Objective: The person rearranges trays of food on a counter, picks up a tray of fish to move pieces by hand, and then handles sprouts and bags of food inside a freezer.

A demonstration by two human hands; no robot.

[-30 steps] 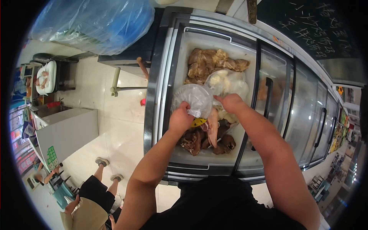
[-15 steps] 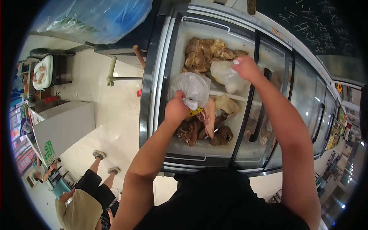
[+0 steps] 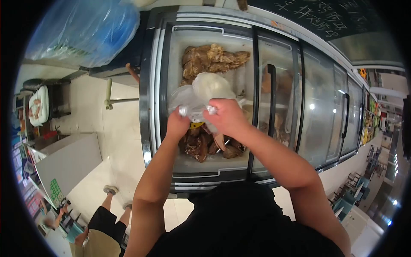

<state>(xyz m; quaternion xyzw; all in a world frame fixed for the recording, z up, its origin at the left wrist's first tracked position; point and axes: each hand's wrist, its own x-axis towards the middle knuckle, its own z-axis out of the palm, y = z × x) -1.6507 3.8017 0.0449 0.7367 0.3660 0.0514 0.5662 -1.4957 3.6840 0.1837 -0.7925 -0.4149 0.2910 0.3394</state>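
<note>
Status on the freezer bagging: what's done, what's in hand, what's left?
Done: the freezer's sliding lid is open, and a filled bag of pale food is up above the dark meat. In hand: the left hand grips a looser clear bag, and the right hand grips the filled bag's neck, with the two bags touching. Left, probably: the neck looks untied and the lid needs closing.

Two filled translucent plastic bags (image 3: pixel 205 90) bunched together over the meat (image 3: pixel 199 145).
</note>
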